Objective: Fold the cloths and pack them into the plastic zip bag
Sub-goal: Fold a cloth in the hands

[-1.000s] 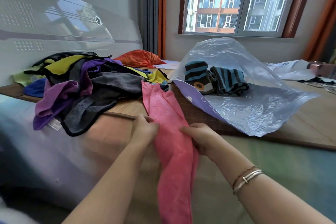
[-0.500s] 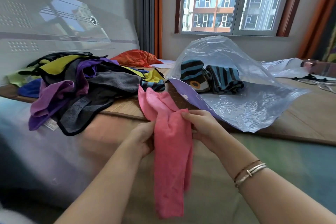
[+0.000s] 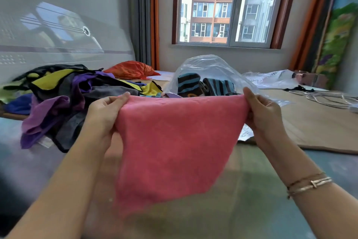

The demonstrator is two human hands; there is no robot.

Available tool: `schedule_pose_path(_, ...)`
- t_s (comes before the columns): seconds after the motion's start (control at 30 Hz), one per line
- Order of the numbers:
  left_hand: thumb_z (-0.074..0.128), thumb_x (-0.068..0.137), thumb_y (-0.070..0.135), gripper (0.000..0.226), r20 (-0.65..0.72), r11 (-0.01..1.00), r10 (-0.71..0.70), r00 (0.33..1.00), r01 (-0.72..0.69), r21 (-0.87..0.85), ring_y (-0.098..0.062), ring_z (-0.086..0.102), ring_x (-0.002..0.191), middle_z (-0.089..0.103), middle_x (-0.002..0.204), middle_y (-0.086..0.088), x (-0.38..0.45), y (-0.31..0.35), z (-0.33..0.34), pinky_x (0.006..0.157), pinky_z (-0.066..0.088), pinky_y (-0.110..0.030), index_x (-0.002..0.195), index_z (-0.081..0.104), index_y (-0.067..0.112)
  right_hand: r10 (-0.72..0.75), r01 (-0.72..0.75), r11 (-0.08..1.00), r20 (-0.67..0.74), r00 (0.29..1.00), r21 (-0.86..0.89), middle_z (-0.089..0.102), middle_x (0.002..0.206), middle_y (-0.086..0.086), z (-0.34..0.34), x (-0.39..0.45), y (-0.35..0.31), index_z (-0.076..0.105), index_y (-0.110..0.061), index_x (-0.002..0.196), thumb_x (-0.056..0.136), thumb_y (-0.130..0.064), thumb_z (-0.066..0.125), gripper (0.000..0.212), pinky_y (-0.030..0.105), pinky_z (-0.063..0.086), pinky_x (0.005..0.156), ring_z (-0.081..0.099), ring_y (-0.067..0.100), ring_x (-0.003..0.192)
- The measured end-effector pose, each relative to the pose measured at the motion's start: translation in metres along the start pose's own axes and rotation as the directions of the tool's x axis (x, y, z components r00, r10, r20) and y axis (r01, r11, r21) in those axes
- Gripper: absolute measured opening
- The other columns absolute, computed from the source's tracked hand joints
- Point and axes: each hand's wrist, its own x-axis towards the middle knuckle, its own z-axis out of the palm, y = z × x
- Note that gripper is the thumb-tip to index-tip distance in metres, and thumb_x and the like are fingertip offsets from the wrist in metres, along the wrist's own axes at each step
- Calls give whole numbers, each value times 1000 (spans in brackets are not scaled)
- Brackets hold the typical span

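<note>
Both forearms are bare, no sleeves showing at all. The right wrist has two thin metal bracelets (image 3: 309, 185), one gold-toned chain, one bangle with a tiny crossbar.

Pink cloth (image 3: 174, 141) held spread out, hanging. Clear bag (image 3: 213, 68) behind holds 2 striped cloths (image 3: 205, 84). Unfolded pile (image 3: 64, 99) lies left.

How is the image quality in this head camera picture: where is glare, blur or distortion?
Head view: daylight from the window reflects as glare on the glossy headboard; the wide lens bends the window frame and curtains; the lower edges and forearms look soft and blurred; the pink cloth, held by the left hand and right hand, is evenly lit.
</note>
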Motion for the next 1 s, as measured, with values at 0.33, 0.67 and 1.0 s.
schedule_pose_path(0.33,67,87,21,24,110,948,176,978,-139,-286,-13,53,69,61,79,1,-15,18,15,60,45,-27,63,67,25,-274,276,961,-54,960,18,66,74,-14,-14,2,-12,69,-22,81,93,-19,62,15,18,44,69,55,-2,71)
schedule_pose_path(0.67,65,90,22,20,41,949,230,972,-214,-231,-4,55,71,64,75,11,-12,4,17,64,44,-20,71,67,26,-231,231,973,4,973,26,68,71,-20,-12,9,2,71,-26,79,93,-16,62,20,15,44,70,58,-5,72)
schedule_pose_path(1.0,63,90,33,9,23,927,283,959,-267,-264,-13,44,61,54,77,2,-11,14,11,53,36,-22,86,68,26,-197,188,954,14,980,233,70,75,-10,-5,7,-10,76,-22,72,94,-6,54,35,16,47,70,60,3,74)
